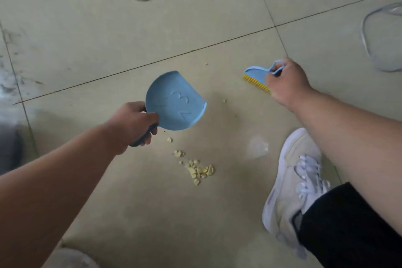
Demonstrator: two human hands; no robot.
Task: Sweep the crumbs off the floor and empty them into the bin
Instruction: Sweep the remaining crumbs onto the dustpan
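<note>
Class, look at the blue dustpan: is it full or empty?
Empty: the dustpan shows bare blue inside, while the crumbs lie on the floor nearby.

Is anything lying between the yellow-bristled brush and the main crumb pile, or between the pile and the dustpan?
Nothing visible blocks either path. Bare tile lies between the blue brush with yellow bristles and the yellow crumb pile. Only a few stray crumbs sit between the pile and the blue plastic dustpan.
</note>
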